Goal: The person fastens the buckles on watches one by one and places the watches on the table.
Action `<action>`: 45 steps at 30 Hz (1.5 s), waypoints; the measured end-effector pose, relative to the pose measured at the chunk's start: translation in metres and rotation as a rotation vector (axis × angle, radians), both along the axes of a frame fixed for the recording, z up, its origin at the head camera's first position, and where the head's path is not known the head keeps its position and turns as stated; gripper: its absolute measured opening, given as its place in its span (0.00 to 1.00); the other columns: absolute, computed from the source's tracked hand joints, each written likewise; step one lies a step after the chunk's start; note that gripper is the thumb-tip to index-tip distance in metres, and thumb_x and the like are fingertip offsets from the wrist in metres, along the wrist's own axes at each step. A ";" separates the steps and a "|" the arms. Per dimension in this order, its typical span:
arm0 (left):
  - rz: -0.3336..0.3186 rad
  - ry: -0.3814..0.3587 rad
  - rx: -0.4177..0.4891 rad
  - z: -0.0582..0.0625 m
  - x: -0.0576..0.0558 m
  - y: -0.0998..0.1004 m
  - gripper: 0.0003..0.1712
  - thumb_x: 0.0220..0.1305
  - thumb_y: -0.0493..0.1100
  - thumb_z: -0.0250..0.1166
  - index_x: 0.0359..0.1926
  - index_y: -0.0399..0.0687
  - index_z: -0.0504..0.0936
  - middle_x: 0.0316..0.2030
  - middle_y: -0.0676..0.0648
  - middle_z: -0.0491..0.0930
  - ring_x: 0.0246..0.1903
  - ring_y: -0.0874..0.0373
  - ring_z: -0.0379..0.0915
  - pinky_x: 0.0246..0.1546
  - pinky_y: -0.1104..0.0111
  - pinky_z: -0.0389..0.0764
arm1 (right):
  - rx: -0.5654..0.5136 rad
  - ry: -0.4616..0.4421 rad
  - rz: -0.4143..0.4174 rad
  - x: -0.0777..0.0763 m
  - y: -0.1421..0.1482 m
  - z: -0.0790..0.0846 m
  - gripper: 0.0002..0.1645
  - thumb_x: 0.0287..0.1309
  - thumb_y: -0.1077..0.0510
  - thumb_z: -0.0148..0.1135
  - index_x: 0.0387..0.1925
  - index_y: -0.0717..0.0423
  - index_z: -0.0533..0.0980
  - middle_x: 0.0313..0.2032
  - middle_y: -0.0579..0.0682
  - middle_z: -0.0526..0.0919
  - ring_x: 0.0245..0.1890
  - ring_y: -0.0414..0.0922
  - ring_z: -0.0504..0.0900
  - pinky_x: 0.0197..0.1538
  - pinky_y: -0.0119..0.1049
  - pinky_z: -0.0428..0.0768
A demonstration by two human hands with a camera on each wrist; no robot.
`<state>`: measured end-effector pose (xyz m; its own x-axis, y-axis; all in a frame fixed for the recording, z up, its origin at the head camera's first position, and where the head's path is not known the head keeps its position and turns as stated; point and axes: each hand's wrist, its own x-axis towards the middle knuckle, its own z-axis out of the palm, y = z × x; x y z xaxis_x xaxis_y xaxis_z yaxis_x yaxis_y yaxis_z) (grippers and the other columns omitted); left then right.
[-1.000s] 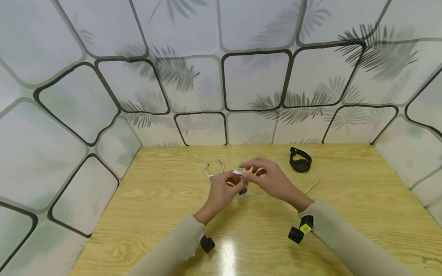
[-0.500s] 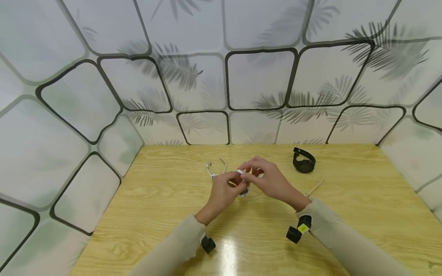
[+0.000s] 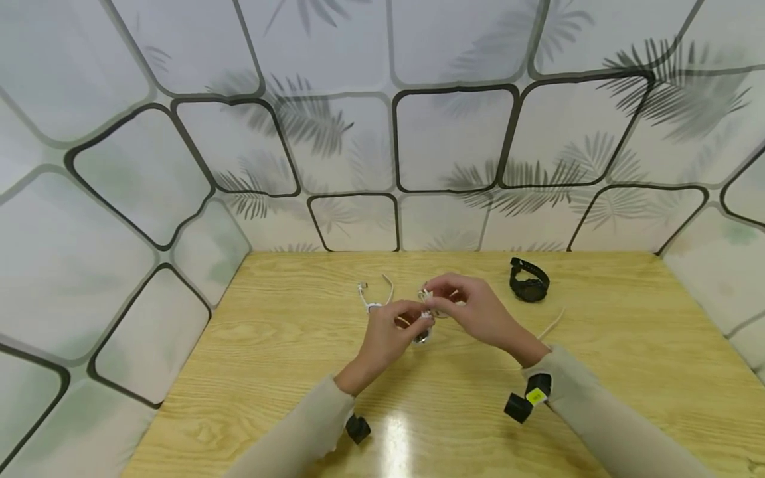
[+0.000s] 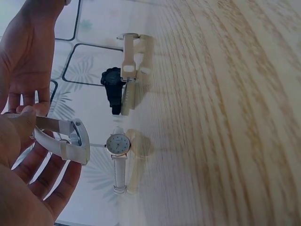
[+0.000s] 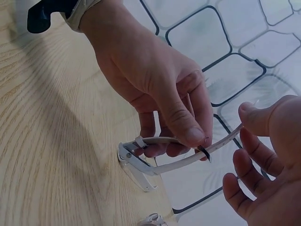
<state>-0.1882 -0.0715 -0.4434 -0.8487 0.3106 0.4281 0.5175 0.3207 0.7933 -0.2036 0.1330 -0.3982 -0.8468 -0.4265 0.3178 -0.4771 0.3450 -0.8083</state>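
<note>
Both hands hold a white-strapped wristwatch (image 5: 181, 162) up between them. My left hand (image 3: 385, 338) pinches the strap close to its metal buckle (image 5: 205, 153), thumb on top. With thumb and forefinger, my right hand (image 3: 475, 309) pinches the strap's free end, seen at the right of the right wrist view. The watch case (image 4: 82, 141) hangs beyond my left fingers in the left wrist view, and its dial is turned away there. In the head view the hands cover most of the strap, with the case showing just below the left fingertips.
A black watch (image 3: 529, 290) lies at the back right of the wooden table (image 3: 287, 372). Another white-strapped watch (image 4: 117, 144) lies behind my left hand. A beige-strapped watch (image 4: 129, 56) lies on the right, partly behind my right wrist in the head view. Patterned wall panels (image 3: 442, 139) enclose the table.
The fingers keep close together. My right hand has shifted slightly, and the white strap at its fingertips has turned, a small loop now showing there. The head view has shifted a little.
</note>
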 end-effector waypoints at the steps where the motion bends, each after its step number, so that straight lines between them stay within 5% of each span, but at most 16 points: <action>1: -0.002 -0.002 -0.004 0.000 0.000 0.000 0.11 0.66 0.39 0.73 0.47 0.41 0.89 0.32 0.48 0.88 0.31 0.58 0.85 0.33 0.65 0.87 | -0.003 0.000 -0.003 0.000 0.001 0.000 0.11 0.70 0.53 0.67 0.51 0.50 0.84 0.45 0.48 0.87 0.38 0.43 0.84 0.44 0.41 0.85; 7: -0.014 0.032 0.034 -0.001 0.003 0.000 0.12 0.65 0.38 0.73 0.48 0.40 0.86 0.32 0.46 0.87 0.30 0.56 0.85 0.33 0.65 0.88 | -0.046 -0.021 -0.022 -0.001 0.007 -0.004 0.10 0.71 0.56 0.65 0.50 0.50 0.84 0.41 0.48 0.87 0.37 0.50 0.83 0.39 0.39 0.85; 14: -0.041 0.096 0.110 -0.004 0.003 0.001 0.06 0.65 0.36 0.73 0.41 0.42 0.84 0.33 0.46 0.86 0.27 0.53 0.85 0.31 0.62 0.87 | -0.106 -0.064 -0.020 0.001 0.010 -0.006 0.09 0.71 0.57 0.65 0.50 0.51 0.84 0.39 0.49 0.86 0.37 0.46 0.84 0.37 0.37 0.84; 22: -0.046 0.148 0.114 -0.004 0.002 0.003 0.08 0.63 0.32 0.73 0.44 0.38 0.87 0.32 0.42 0.88 0.26 0.48 0.85 0.29 0.58 0.88 | -0.117 -0.078 -0.021 0.002 0.011 -0.005 0.11 0.71 0.57 0.65 0.51 0.53 0.84 0.41 0.50 0.86 0.37 0.45 0.84 0.39 0.37 0.85; 32: -0.049 0.198 0.096 0.000 0.005 0.001 0.07 0.65 0.31 0.71 0.44 0.36 0.88 0.36 0.42 0.89 0.28 0.51 0.87 0.32 0.65 0.88 | -0.113 -0.078 -0.028 0.002 0.011 -0.005 0.10 0.71 0.57 0.65 0.51 0.51 0.84 0.39 0.49 0.86 0.38 0.48 0.83 0.38 0.37 0.84; 45: -0.036 0.204 0.106 -0.005 0.004 0.003 0.10 0.62 0.31 0.73 0.45 0.36 0.88 0.36 0.41 0.89 0.28 0.50 0.86 0.32 0.63 0.88 | -0.154 -0.117 0.007 0.002 0.007 -0.011 0.11 0.71 0.58 0.65 0.51 0.55 0.83 0.40 0.52 0.86 0.37 0.44 0.85 0.41 0.38 0.86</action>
